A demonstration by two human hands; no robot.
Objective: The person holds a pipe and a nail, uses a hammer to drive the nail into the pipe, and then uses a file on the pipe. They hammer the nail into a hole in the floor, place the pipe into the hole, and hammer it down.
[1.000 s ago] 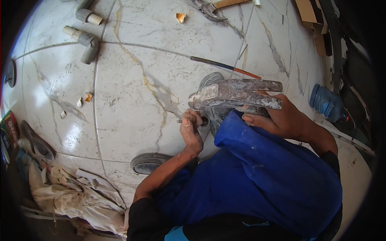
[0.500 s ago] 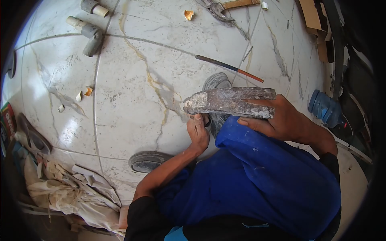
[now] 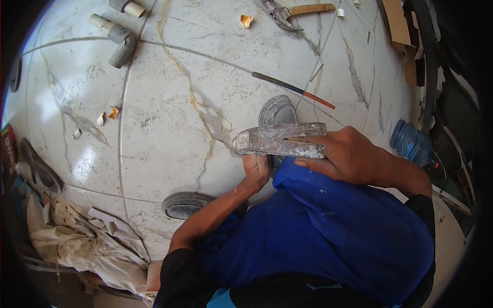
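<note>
A worn, whitish-spattered claw hammer (image 3: 280, 139) is in my right hand (image 3: 349, 154), which is closed at its claw end, thumb along the near side. Only the top of the hammer's head shows; its handle is hidden. The blunt end points left, directly over my left hand (image 3: 256, 168). That hand looks closed, but the hammer covers its fingers and whatever they hold. My right knee, in blue cloth (image 3: 328, 205), lies just below the hammer. A grey shoe (image 3: 277, 110) sticks out beyond it.
On the marble-patterned floor lie a black-and-orange rod (image 3: 292, 90), a wooden-handled tool with a metal head (image 3: 310, 8), grey pipe fittings (image 3: 122, 54) and broken chips (image 3: 113, 113). A blue plastic bottle (image 3: 411, 142) stands right; crumpled cloth (image 3: 82, 246) is at lower left.
The hammer has dropped away from my eyes and its claw end has shifted left with my right hand. My left thumb, visible before, is now covered by the hammer.
</note>
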